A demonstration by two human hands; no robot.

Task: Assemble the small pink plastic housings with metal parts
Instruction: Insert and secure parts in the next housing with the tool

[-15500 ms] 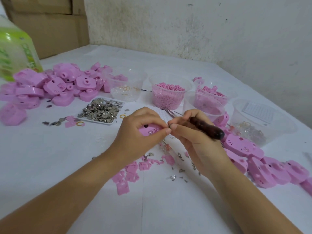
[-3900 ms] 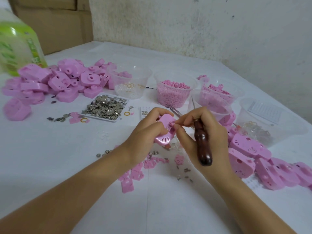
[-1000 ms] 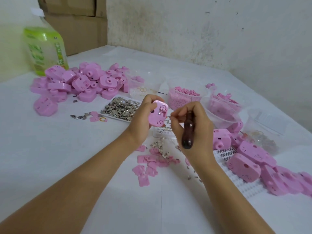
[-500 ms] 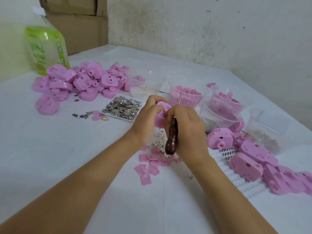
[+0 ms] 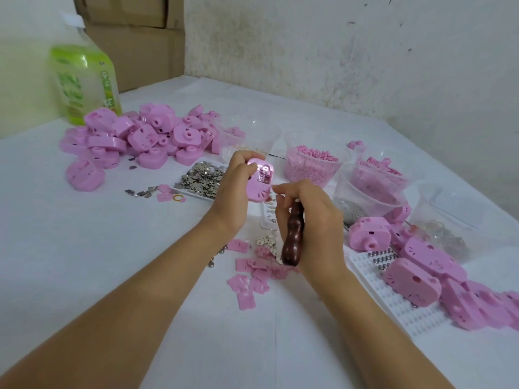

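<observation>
White desk fills most of what I see, set against a stained pale wall. I take the tray of metal pieces near the middle of the desk as my mark. Just to the right of that tray the left hand holds one pink housing up off the desk. Its fingers are curled round the housing's top and left side, and the open face, with small metal parts inside, is turned toward the camera. Farther right of the tray, and nearer to me, is the right hand. Its fingers are wrapped round the dark wooden handle of a tool, and its thumb and forefinger tips meet just below the housing's lower edge. I cannot tell whether they pinch anything, and the tool's tip is hidden. Behind and left of the tray lies a heap of pink housings, with a green bottle beyond it. Right of the tray stands a clear tub of pink bits. On the near side of the tray, flat pink plates lie scattered. Well to the tray's right and nearer to me, a white pegged board carries springs and more housings.
</observation>
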